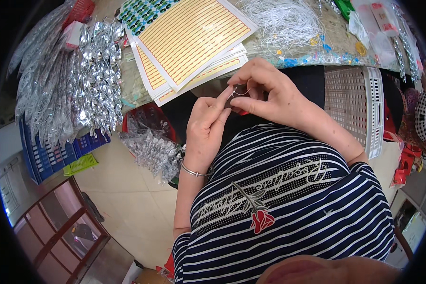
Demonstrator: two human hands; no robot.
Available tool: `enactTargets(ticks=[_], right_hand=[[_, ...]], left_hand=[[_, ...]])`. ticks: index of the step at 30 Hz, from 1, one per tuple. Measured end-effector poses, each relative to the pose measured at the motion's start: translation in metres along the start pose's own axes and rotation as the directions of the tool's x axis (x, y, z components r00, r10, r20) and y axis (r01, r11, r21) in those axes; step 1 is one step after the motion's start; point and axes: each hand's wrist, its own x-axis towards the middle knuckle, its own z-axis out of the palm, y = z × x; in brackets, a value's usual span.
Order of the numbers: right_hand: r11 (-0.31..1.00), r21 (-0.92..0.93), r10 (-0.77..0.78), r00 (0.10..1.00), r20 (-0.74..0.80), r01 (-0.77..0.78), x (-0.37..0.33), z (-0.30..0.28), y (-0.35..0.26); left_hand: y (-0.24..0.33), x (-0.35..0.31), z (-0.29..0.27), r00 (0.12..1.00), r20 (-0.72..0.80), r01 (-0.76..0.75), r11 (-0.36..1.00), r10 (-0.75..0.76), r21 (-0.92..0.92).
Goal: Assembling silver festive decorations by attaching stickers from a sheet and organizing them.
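Note:
A thin white string point(244, 93) forms a small loop between my two hands, just off the table's front edge. My left hand point(207, 120) is closed, its thumb and forefinger pinching one part of the string near the fingertips. Opposite it, my right hand point(272, 92) curls round with thumb and fingers closing on the string's other side. Something small and dark or red shows beneath the right thumb, too hidden to name. Beyond the hands lies a loose heap of white strings point(286, 23) on the table.
Printed sticker sheets point(194, 40) lie stacked on the worn table point(312, 57). Twisted silver foil ornaments point(97, 71) hang over its left edge. Below are a red container point(149, 116) with wrapped silver pieces and a blue crate point(47, 154). A white plastic basket point(375, 111) stands at the right.

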Motion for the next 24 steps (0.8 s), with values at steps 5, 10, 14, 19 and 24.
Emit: enactTargets(ticks=[5,10,14,19,24], right_hand=[[0.999,-0.037,-0.014,1.0,-0.024,0.013,0.0,0.004,0.004],[0.96,0.234,0.151,0.988,0.026,-0.153,0.002,0.0,0.006],[0.891,0.373,0.234,0.966,0.113,-0.259,0.004,0.003,0.002],[0.941,0.258,0.203,0.975,0.09,-0.22,0.001,0.01,0.004],[0.888,0.318,0.288,0.94,0.182,-0.333,0.002,0.011,0.001]], left_hand=[[-0.004,-0.002,0.002,1.0,-0.008,-0.025,1.0,0.025,0.008],[-0.002,-0.004,-0.005,0.997,0.056,0.042,0.998,-0.045,0.053],[-0.012,-0.008,-0.003,0.994,0.104,0.033,0.978,-0.011,-0.205],[-0.006,0.002,0.003,0.999,0.043,0.045,0.93,-0.031,-0.366],[-0.001,0.0,0.003,0.977,0.048,0.202,0.837,-0.206,-0.509]])
